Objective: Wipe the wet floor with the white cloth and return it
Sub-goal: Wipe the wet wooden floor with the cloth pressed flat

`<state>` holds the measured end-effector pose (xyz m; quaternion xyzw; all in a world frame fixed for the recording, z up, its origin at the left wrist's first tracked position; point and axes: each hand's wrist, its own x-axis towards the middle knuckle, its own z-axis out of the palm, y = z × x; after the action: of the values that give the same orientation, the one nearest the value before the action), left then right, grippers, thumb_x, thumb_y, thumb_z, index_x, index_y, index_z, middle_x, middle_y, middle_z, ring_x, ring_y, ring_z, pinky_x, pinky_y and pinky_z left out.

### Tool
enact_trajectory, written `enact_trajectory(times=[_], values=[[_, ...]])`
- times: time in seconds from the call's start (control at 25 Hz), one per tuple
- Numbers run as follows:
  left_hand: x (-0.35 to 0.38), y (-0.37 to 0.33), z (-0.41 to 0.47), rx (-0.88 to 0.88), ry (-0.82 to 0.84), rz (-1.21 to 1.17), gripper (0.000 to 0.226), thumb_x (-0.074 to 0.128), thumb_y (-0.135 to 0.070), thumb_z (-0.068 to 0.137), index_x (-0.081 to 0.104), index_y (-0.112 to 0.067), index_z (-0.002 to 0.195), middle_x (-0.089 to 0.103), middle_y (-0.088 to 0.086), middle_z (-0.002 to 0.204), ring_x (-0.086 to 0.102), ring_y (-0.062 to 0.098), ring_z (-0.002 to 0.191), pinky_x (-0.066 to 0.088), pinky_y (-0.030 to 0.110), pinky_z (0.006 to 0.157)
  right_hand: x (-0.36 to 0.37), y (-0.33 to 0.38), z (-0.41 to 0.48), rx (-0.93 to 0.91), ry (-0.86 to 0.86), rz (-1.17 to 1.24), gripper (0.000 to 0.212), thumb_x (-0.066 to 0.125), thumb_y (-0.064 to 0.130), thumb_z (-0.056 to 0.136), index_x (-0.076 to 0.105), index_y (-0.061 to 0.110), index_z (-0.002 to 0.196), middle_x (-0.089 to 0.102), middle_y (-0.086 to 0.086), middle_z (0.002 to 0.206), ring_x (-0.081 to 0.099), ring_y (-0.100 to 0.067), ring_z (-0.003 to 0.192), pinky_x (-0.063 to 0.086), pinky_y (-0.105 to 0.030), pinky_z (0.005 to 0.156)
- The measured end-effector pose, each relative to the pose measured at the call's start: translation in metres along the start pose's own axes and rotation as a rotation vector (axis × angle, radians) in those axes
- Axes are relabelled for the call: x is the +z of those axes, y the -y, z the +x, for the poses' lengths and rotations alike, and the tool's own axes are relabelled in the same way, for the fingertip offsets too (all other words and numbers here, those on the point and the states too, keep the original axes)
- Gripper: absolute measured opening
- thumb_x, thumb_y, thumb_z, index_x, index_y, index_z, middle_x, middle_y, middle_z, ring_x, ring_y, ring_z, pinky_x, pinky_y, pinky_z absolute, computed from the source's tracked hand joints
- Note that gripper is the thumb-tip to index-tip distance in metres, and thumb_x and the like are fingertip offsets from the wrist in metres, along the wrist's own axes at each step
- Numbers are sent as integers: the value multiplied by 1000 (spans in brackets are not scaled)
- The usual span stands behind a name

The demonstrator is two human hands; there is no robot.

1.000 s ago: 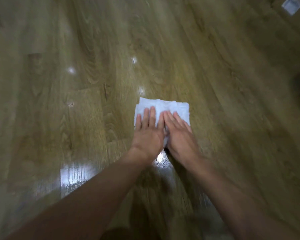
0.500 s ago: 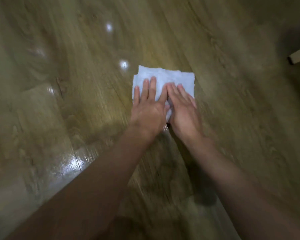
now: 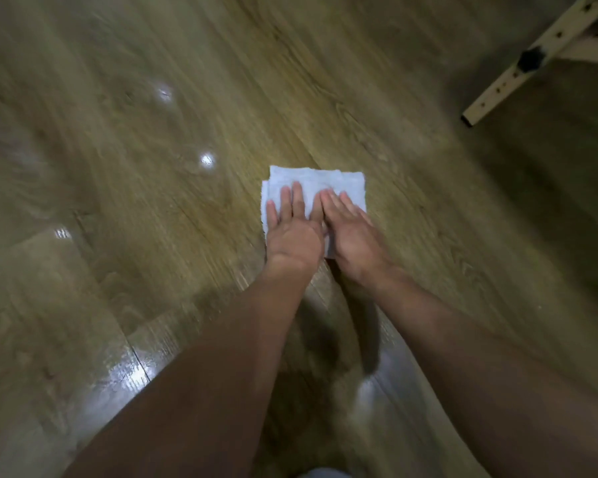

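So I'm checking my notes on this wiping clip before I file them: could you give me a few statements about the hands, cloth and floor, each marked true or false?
1. The left hand and right hand press flat, side by side, on the white cloth. True.
2. The white cloth is crumpled into a ball. False: it lies folded flat on the floor.
3. A pale furniture leg with a row of holes shows at the upper right. True.
4. The left hand grips a spray bottle. False: it holds nothing; its fingers lie straight on the cloth.
5. The floor is white tile. False: it is wood-grain planks with shiny patches.
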<state>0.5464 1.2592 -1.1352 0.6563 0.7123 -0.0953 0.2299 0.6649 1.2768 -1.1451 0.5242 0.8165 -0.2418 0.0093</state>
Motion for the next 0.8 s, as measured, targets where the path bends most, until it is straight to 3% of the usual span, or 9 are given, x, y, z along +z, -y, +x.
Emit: enact_trajectory(times=[0.16,0.32,0.44,0.56,0.68,0.8], values=[[31,-23,-51,171,60,227,61,23,-26,103,-13,-18,152,-20,22,156,-17,37,145,-7,55,117,18,-2,-94,14,90,10,64,37,22,100,4,5,152,2,-6,162,0,-21,150,5,-37,121],[16,-33,-48,103,162,169,59,23,-24,104,-12,-19,152,-22,19,156,-19,33,146,-4,52,119,-11,-11,-71,-20,299,-68,68,37,19,99,-4,2,151,-3,-11,162,-2,-20,150,0,-30,120],[18,-35,-36,45,104,109,61,26,-28,104,-12,-21,152,-23,16,157,-19,31,146,-5,49,119,-20,-22,-57,-131,291,-211,67,33,22,99,-3,0,151,-2,-12,162,-3,-19,150,-2,-30,120],[11,-45,-3,-37,31,78,71,35,-24,100,-14,-18,152,-23,18,156,-19,33,146,-5,51,119,-28,-38,-15,-105,207,-176,69,36,27,99,-1,8,153,-1,-4,163,-1,-20,150,7,-35,120],[-1,-49,33,-100,-59,41,64,25,-29,103,-14,-17,152,-23,19,156,-19,35,145,-6,52,118,-38,-53,30,-154,102,-183,66,38,25,99,3,13,154,4,0,163,2,-18,150,9,-35,121],[16,-56,27,-83,-157,20,58,17,-35,104,-11,-20,152,-19,16,158,-18,34,146,-6,54,118,-31,-70,15,-176,34,-137,59,32,26,102,9,14,154,9,1,162,5,-18,150,10,-34,121]])
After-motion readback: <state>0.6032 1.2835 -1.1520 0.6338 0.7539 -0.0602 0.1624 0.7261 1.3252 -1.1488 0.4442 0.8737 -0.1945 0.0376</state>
